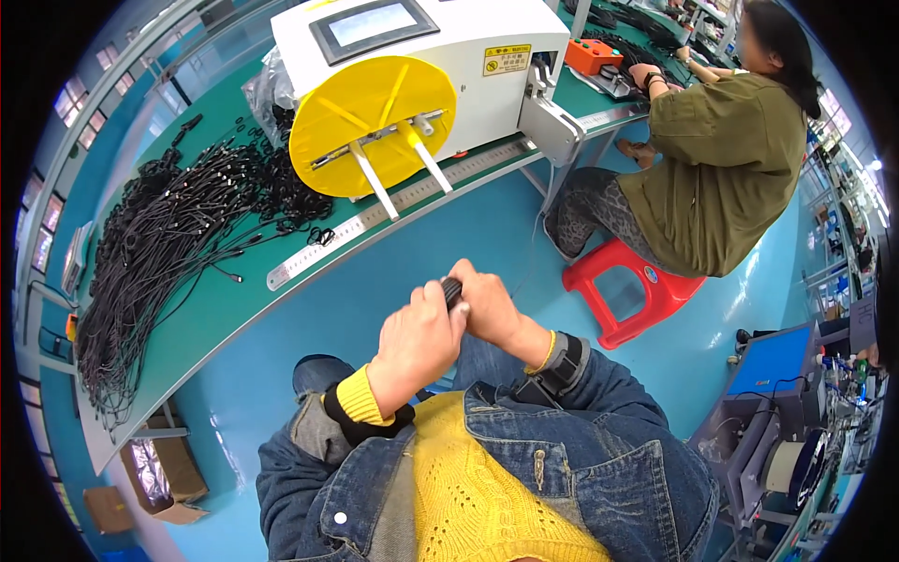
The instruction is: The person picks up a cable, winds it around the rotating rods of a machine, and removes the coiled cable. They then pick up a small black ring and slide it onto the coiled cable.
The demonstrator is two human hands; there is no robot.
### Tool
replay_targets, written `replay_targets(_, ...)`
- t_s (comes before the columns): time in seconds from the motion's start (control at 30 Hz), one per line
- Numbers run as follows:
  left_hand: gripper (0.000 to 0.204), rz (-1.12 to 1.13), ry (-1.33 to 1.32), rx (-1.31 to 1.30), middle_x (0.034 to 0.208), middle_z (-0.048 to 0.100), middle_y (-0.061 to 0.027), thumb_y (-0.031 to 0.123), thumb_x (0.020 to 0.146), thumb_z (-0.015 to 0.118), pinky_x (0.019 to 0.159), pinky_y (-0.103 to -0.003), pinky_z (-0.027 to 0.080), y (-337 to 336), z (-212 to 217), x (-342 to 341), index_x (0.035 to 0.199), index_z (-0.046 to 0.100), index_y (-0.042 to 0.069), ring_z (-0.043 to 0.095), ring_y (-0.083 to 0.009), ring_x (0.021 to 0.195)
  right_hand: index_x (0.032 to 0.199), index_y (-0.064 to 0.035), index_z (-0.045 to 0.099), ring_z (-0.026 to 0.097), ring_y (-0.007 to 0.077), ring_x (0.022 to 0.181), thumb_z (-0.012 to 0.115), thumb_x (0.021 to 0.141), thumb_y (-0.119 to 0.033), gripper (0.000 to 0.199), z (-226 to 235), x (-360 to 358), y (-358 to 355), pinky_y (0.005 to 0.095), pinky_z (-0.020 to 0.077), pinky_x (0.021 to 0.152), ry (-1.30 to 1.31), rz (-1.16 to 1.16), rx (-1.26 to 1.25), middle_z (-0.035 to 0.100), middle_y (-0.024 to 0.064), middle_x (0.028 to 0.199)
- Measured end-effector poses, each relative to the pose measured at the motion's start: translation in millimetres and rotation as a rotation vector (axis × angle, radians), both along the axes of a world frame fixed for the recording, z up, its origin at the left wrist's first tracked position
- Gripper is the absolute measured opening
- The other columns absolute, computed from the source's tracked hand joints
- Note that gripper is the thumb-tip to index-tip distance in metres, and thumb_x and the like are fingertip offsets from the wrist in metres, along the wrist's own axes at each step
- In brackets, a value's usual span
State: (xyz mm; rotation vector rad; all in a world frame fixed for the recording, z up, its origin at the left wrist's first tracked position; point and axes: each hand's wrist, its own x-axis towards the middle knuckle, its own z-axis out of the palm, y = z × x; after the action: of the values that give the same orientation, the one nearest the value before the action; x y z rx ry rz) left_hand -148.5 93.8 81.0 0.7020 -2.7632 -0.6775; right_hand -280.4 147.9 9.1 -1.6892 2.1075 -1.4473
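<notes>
Hands, left (417, 337) and right (487, 304), are clamping fingers on a light, floppy cable bundle (452, 290) below the yellow disc (370, 122); gripping mid-coil looks best.

We count one white winding machine (421, 56) at twelve o'clock, one yellow disc (370, 122), one steel ruler (393, 201), one red stool (632, 286) at three o'clock, two cardboard boxes (164, 478) at eight o'clock.

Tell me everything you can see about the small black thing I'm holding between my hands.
The small black bundle looks like a coiled length of dark cable, ribbed where the turns lie side by side. Only a short stretch shows; the rest is hidden. It is pinched between the left hand and the right hand, which press together around it above the lap, out in front of the green workbench. It touches nothing else that I can see.
</notes>
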Motion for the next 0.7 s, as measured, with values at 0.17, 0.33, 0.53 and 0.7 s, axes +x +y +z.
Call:
replay_targets(0.17, 0.040, -0.100, 0.016, 0.411, 0.095, 0.053, -0.0184, 0.028, 0.086, 0.052, 0.077, -0.034, 0.045, -29, -36, 34, 0.106, 0.043, -0.006, 0.055, -0.0283, 0.087, 0.086, -0.0047, 0.046, 0.058, 0.0389, 0.066, 0.056, 0.075, -0.008, 0.015, -21, 9, 4, 0.0421, 0.0463, 0.054, 0.019, 0.172, 0.208, 0.057, 0.0189, 0.067)
replay_targets(0.33, 0.051, -0.229, 0.324, 1.131, 0.110, 0.050, -0.0114, 0.032, 0.081, 0.058, 0.082, -0.033, 0.047, -44, -64, 23, 0.115, 0.043, -0.004, 0.052, -0.0223, 0.104, 0.088, -0.0021, 0.043, 0.059, 0.0382, 0.065, 0.061, 0.072, -0.008, 0.025, -3, 23, -4, 0.0437, 0.0475, 0.054, 0.013, 0.307, 0.052, 0.059, 0.0195, 0.069)
replay_targets(0.53, 0.045, -0.065, 0.071, 1.423, 0.098, 0.055, -0.0091, 0.032, 0.084, 0.058, 0.062, -0.026, 0.053, -37, -32, 29, 0.113, 0.046, 0.000, 0.058, -0.0141, 0.080, 0.086, -0.0023, 0.045, 0.060, 0.0379, 0.066, 0.064, 0.069, -0.009, 0.026, -17, 21, -9, 0.0427, 0.0474, 0.053, 0.019, 0.337, 0.125, 0.060, 0.0184, 0.070)
replay_targets(0.7, 0.038, 0.060, -0.283, 1.550, 0.085, 0.059, -0.0080, 0.032, 0.086, 0.056, 0.051, -0.025, 0.052, -52, -57, 30, 0.105, 0.050, 0.000, 0.059, -0.0137, 0.061, 0.084, -0.0018, 0.045, 0.060, 0.0369, 0.065, 0.062, 0.068, -0.009, 0.024, -28, 21, -8, 0.0421, 0.0471, 0.053, 0.178, 0.354, 0.294, 0.060, 0.0177, 0.066)
